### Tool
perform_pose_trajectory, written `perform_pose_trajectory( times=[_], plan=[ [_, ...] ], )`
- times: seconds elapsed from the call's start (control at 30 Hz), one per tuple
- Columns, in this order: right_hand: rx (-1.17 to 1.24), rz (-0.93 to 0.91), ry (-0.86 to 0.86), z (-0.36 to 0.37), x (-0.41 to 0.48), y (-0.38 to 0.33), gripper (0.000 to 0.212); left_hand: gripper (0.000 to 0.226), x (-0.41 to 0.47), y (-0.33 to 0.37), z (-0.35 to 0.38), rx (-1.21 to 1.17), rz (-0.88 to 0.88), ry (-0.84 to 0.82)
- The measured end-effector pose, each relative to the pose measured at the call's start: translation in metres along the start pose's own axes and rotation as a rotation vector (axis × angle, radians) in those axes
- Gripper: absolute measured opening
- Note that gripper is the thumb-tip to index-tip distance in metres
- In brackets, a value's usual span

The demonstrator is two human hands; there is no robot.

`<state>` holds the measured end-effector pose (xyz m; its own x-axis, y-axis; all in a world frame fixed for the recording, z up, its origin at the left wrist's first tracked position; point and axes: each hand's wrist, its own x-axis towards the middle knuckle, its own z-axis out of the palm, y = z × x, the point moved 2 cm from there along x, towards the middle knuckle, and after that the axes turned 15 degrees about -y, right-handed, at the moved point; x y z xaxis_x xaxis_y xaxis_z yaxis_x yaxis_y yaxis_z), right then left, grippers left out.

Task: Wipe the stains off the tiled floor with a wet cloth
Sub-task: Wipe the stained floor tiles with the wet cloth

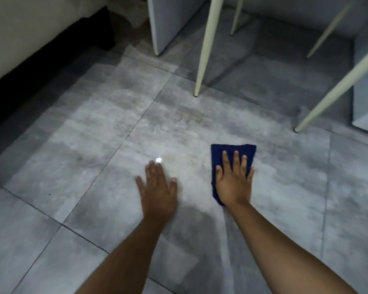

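Grey tiled floor point(89, 128) fills most of what we see, its dark grout lines running at a slant. Our right hand point(235, 179) lies flat on a dark blue cloth point(245, 150), fingers spread, palm pressing it down on the tile rather than gripping it. The cloth is folded into a rough rectangle; its far edge sticks out past our fingertips and one corner shows under the wrist.

Our left hand point(158, 187) is released and flat, fingers apart, holding nothing. It sits just beside the cloth without touching it, and we cannot tell whether the palm rests on the tile or hangs slightly above it; the hand is a little blurred. A small bright glint point(158, 160) shines at its fingertips.

Brownish staining point(189, 116) marks the tile ahead of both hands, with a fainter patch between the hands.

Further off we see 4 slim cream chair legs point(206, 45), the nearest standing beyond the stain, and pale grey furniture panels point(168, 22) behind them. A cream surface with a black base point(30, 66) runs along the left.
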<state>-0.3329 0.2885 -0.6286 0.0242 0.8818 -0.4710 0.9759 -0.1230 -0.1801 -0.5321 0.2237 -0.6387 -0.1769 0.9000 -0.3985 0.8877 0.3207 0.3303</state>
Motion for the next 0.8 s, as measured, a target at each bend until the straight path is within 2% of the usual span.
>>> perform_pose_trajectory(
  times=[0.17, 0.3, 0.47, 0.6, 0.67, 0.8],
  plan=[
    [0.087, 0.216, 0.055, 0.021, -0.069, 0.072, 0.055, 0.074, -0.015, 0.027, 0.020, 0.080, -0.048, 0.018],
    [0.079, 0.170, 0.053, 0.037, -0.086, 0.059, 0.064, 0.079, -0.008, 0.026, 0.017, 0.151, -0.059, 0.005],
    [0.016, 0.096, 0.034, 0.019, -0.053, 0.081, 0.056, 0.078, -0.007, 0.025, 0.017, 0.134, -0.052, 0.046],
    [0.191, 0.355, 0.115, 0.017, -0.070, 0.126, 0.056, 0.074, -0.005, 0.024, 0.018, 0.137, -0.055, 0.038],
    [0.215, 0.413, 0.118, 0.029, -0.092, 0.121, 0.055, 0.074, -0.005, 0.026, 0.019, 0.140, -0.051, 0.042],
    [0.163, 0.241, 0.127, 0.046, -0.107, 0.087, 0.060, 0.075, -0.003, 0.024, 0.020, 0.164, -0.058, 0.046]
  ],
)
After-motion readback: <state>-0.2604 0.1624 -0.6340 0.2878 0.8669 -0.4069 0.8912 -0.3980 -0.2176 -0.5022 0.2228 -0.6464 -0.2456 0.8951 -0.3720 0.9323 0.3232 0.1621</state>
